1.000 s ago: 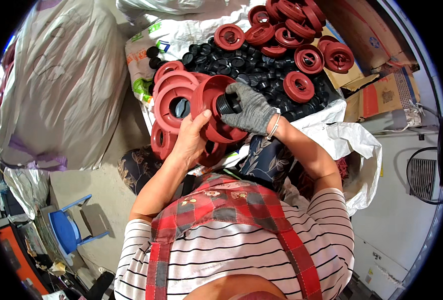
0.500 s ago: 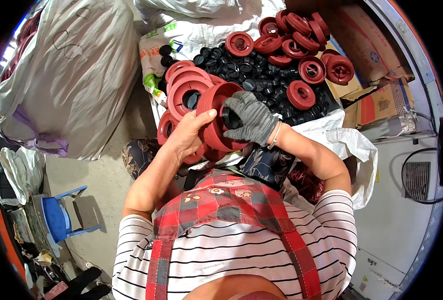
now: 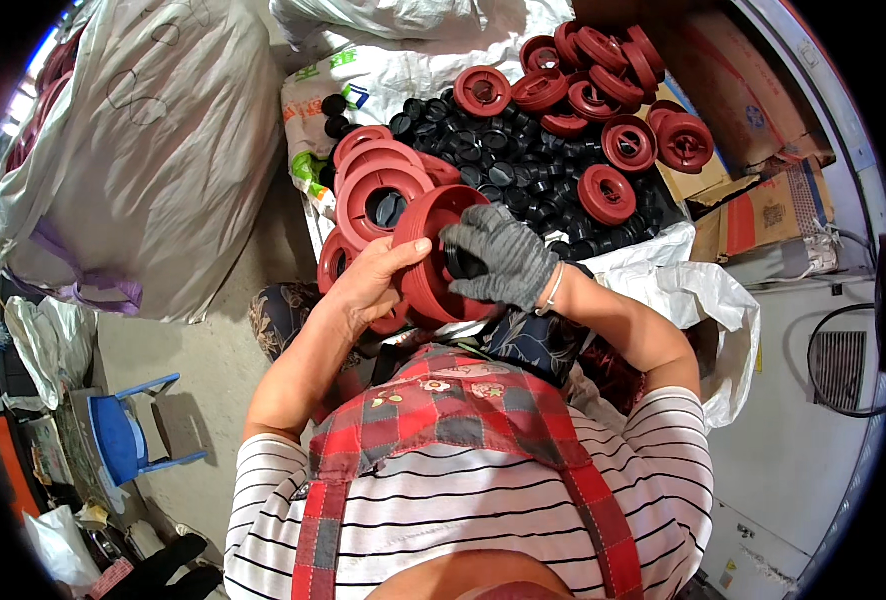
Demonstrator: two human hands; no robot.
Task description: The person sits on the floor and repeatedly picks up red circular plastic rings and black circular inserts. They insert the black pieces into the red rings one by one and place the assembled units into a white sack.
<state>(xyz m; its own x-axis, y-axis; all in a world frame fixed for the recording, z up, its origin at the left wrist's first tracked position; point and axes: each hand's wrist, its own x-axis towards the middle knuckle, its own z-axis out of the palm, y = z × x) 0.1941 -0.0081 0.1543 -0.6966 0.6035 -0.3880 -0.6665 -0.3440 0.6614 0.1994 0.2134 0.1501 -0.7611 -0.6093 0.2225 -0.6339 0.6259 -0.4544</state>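
Beside black caps (image 3: 503, 175), the left hand (image 3: 375, 283) grips a red ring (image 3: 421, 285); the right hand (image 3: 503, 258), curled over a black fitting (image 3: 460, 263), should press squarely.

Your gloved right grip (image 3: 506, 258) covers most of the black piece (image 3: 459, 264) inside the red cup (image 3: 421, 262), so you cannot see how deep it sits. The fingers of your left grip (image 3: 371, 284) go out of sight behind the cup, which also covers part of the red rings (image 3: 354, 200) beyond. The black caps (image 3: 508, 178) overlap too much for you to count. Your right forearm (image 3: 635, 322) hides some dark red material (image 3: 611, 372). The upper edge cuts off a white sack (image 3: 388, 16); the dark rim trims an orange panel (image 3: 11, 468).
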